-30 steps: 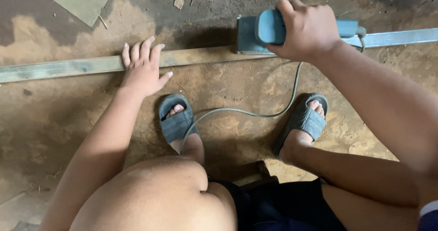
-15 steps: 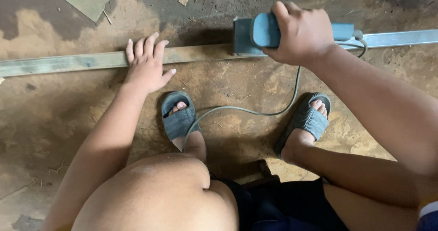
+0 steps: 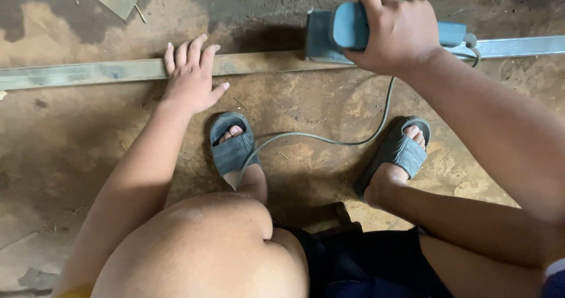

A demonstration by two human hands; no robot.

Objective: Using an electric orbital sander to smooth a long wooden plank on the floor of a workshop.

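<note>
Left hand (image 3: 191, 77) pressed flat on long metal bar (image 3: 106, 71) lying across dusty floor (image 3: 65, 151), fingers together. Right hand (image 3: 397, 33) wrapped tight around blue power tool (image 3: 347, 30) atop bar. Risk judged: bar shifting, tool skating toward fingers; cord (image 3: 318, 138) snagging sandals (image 3: 232, 151).

Two grey-blue slippers (image 3: 233, 148) and two bare hands (image 3: 191, 77) are counted. One blue power tool (image 3: 353, 30), one metal bar (image 3: 106, 71) and one cord (image 3: 312, 138) are seen.
</note>
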